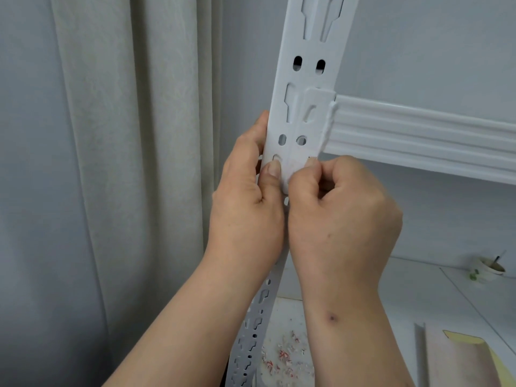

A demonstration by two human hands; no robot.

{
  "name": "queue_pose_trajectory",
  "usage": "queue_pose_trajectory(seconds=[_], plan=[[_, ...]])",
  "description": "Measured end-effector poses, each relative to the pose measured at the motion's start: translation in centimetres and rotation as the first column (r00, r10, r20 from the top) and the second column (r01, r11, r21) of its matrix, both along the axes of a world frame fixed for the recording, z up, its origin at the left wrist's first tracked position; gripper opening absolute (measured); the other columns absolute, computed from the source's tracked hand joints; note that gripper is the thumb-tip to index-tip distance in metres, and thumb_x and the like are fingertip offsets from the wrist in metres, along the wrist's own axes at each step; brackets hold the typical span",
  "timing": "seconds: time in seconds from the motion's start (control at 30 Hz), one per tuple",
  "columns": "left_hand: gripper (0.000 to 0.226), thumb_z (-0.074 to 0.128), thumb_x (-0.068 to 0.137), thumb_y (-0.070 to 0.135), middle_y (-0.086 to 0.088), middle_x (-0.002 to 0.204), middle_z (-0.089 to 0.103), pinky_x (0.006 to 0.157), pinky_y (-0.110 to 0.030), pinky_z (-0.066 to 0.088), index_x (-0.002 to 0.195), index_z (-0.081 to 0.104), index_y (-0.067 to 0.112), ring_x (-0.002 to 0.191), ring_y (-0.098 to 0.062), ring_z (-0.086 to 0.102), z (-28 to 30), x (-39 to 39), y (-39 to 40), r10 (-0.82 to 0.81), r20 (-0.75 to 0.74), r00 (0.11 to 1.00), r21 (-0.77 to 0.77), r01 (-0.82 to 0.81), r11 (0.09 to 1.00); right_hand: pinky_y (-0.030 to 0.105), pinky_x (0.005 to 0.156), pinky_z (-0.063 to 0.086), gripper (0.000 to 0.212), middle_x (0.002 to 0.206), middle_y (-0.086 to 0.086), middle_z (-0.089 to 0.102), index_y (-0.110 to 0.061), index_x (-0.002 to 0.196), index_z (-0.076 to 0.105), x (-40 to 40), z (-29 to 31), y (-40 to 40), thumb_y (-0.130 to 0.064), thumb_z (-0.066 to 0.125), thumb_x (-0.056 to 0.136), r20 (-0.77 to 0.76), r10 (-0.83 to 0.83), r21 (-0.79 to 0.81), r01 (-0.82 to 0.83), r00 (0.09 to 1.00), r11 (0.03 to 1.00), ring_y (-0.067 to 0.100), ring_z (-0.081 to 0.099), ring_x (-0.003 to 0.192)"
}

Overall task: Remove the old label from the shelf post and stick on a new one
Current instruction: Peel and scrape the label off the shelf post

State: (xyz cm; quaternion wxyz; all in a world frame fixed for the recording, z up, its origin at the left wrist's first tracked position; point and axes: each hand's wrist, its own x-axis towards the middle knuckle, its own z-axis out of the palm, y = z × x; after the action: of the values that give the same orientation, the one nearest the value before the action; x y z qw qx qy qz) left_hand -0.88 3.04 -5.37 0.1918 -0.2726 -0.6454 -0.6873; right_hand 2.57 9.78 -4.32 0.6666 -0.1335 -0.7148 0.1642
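A white slotted metal shelf post (pixel 308 79) runs up the middle of the view. My left hand (pixel 248 196) wraps around its left edge, thumb pressed flat on the front face. My right hand (pixel 340 208) is curled against the post just below two round holes, fingertips pinching or scraping at a pale patch of label (pixel 291 167) on the post's face. The label is mostly hidden by my fingers. Whether it is lifted or stuck flat cannot be told.
A white ribbed shelf beam (pixel 418 135) joins the post on the right. Cream curtains (pixel 125 135) hang at the left. Below, a lower shelf (pixel 418 297) carries torn red-and-white paper scraps (pixel 284 356), a yellow-edged sheet (pixel 474 358) and a small cup (pixel 488 270).
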Motion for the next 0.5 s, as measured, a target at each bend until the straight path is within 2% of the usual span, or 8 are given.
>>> queue_pose_trajectory(seconds=[0.13, 0.27, 0.4, 0.5], plan=[[0.053, 0.046, 0.103, 0.014, 0.023, 0.134, 0.059, 0.101, -0.031, 0.05, 0.142, 0.04, 0.049, 0.114, -0.002, 0.062, 0.02, 0.11, 0.03, 0.009, 0.011, 1.0, 0.004, -0.009, 1.0, 0.029, 0.059, 0.038, 0.025, 0.047, 0.001, 0.049, -0.011, 0.056, 0.051, 0.07, 0.05, 0.06, -0.017, 0.057, 0.079, 0.018, -0.019, 0.014, 0.019, 1.0, 1.0, 0.021, 0.036, 0.044], [0.053, 0.046, 0.103, 0.014, 0.022, 0.132, 0.06, 0.1, -0.036, 0.051, 0.141, 0.04, 0.051, 0.113, -0.004, 0.063, 0.04, 0.2, 0.03, 0.016, 0.016, 1.0, -0.008, -0.016, 1.0, 0.032, 0.058, 0.041, 0.028, 0.047, 0.0, 0.047, -0.013, 0.055, 0.046, 0.24, -0.02, 0.3, -0.018, 0.053, 0.081, 0.021, 0.018, 0.008, -0.018, 1.0, 1.0, 0.024, 0.039, 0.043], [0.052, 0.046, 0.103, 0.016, 0.018, 0.133, 0.062, 0.101, -0.036, 0.05, 0.141, 0.04, 0.051, 0.115, -0.003, 0.062, 0.02, 0.08, 0.01, 0.013, 0.021, 1.0, -0.005, -0.013, 1.0, 0.033, 0.06, 0.046, 0.028, 0.05, -0.001, 0.052, -0.013, 0.057, 0.054, 0.43, -0.05, 0.12, -0.025, 0.05, 0.082, 0.007, 0.057, -0.014, -0.057, 0.998, 0.998, 0.02, 0.042, 0.045], [0.053, 0.046, 0.103, 0.014, 0.021, 0.132, 0.061, 0.101, -0.032, 0.05, 0.142, 0.041, 0.05, 0.113, 0.0, 0.062, -0.01, 0.05, 0.04, 0.007, 0.014, 1.0, 0.007, -0.007, 1.0, 0.034, 0.06, 0.05, 0.027, 0.051, -0.003, 0.056, -0.014, 0.058, 0.057, 0.32, 0.27, 0.09, -0.028, 0.055, 0.082, 0.022, 0.069, -0.041, -0.068, 0.997, 0.997, 0.021, 0.049, 0.046]])
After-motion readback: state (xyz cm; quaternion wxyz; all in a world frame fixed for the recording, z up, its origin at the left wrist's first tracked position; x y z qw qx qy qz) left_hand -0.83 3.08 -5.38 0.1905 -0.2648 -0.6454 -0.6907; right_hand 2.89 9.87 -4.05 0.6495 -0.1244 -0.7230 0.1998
